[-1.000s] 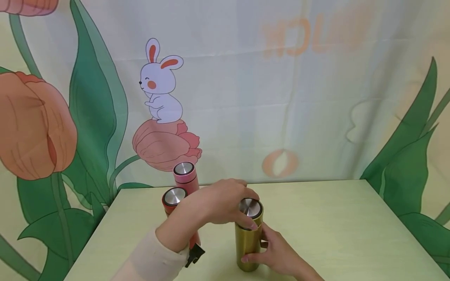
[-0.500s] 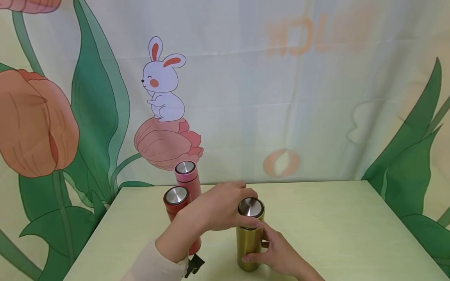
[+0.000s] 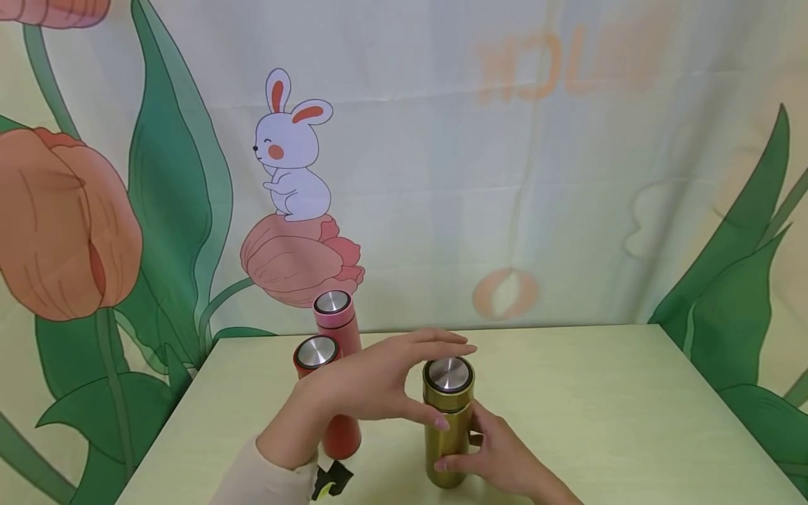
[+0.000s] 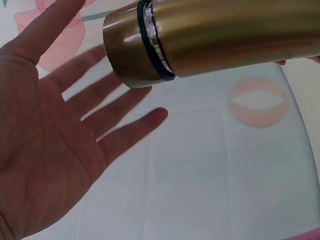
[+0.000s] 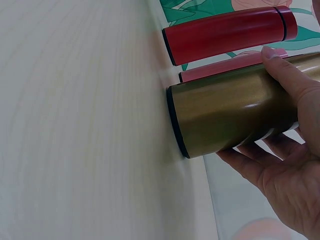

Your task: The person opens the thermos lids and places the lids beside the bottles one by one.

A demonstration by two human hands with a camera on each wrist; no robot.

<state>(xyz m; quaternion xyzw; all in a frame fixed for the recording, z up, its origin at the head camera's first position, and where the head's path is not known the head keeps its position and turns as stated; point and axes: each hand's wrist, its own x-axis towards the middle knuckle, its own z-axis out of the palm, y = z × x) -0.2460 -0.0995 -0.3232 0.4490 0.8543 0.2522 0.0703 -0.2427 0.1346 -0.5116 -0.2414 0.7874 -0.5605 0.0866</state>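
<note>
A gold thermos [image 3: 438, 438] stands upright on the pale table [image 3: 606, 414]. My right hand [image 3: 501, 452] grips its lower body, thumb across the front and fingers behind, as the right wrist view also shows. Beside the top, my left hand [image 3: 379, 382] is spread, its thumb in front and its straight fingers behind the lid. In the left wrist view, the palm faces the gold lid [image 4: 125, 47] with fingers apart. A dark ring and a narrow silvery band [image 4: 154, 32] show between lid and body. The lid's top is brushed steel.
To the left, a red thermos [image 3: 341, 438] stands partly behind my left forearm. A pink thermos [image 3: 341, 335] is farther back. Behind the table's back edge hangs a printed curtain [image 3: 410, 182]. A black clip [image 3: 333, 480] hangs near the left cuff.
My left hand has let go of the gold lid; its fingers have straightened and it has shifted slightly left. The right hand keeps its grip on the thermos, which stays in place.
</note>
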